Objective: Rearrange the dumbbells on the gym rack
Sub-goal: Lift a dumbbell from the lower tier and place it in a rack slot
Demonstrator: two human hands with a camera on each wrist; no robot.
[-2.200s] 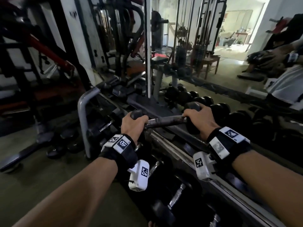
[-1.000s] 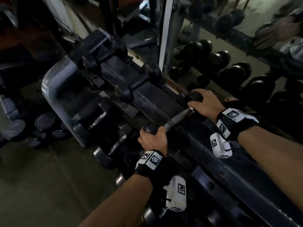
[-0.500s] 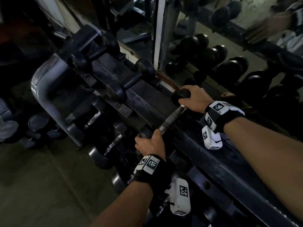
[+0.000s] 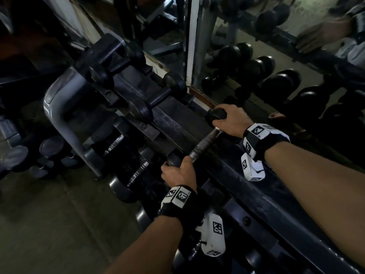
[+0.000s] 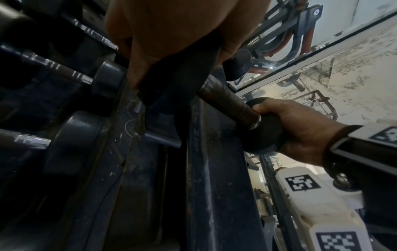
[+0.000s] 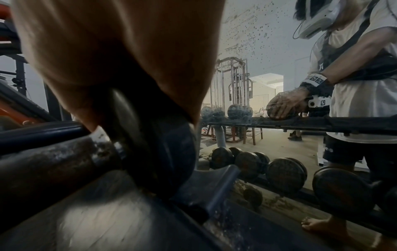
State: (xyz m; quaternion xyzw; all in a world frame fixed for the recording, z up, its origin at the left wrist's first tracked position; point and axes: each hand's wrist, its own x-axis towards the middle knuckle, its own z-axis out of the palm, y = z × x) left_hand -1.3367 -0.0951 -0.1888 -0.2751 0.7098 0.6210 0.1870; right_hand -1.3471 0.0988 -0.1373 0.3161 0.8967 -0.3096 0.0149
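The left hand [image 4: 178, 174] is curled over the near black head of a dumbbell [image 4: 205, 145], fingers wrapped down around it, while the right hand [image 4: 230, 120] is clamped over the far head in the same way; the rusty, dark handle runs bare between the two hands. In the left wrist view the right hand [image 5: 300, 125] shows cupping its round head from behind, thumb against the end of the bar. The dumbbell lies across the top tier of the gym rack [image 4: 254, 196], front edge to back edge, its far head close to the rear rail; whether it rests fully on the rails or is partly held up I cannot tell. Further along the same tier toward the rack's left end sit two smaller black dumbbells [image 4: 156, 97], also crosswise. Chrome-handled dumbbells [image 4: 138, 175] fill the lower tier below the front edge. Behind the rack's back edge stands a mirror [image 4: 276, 46] reflecting more weights.
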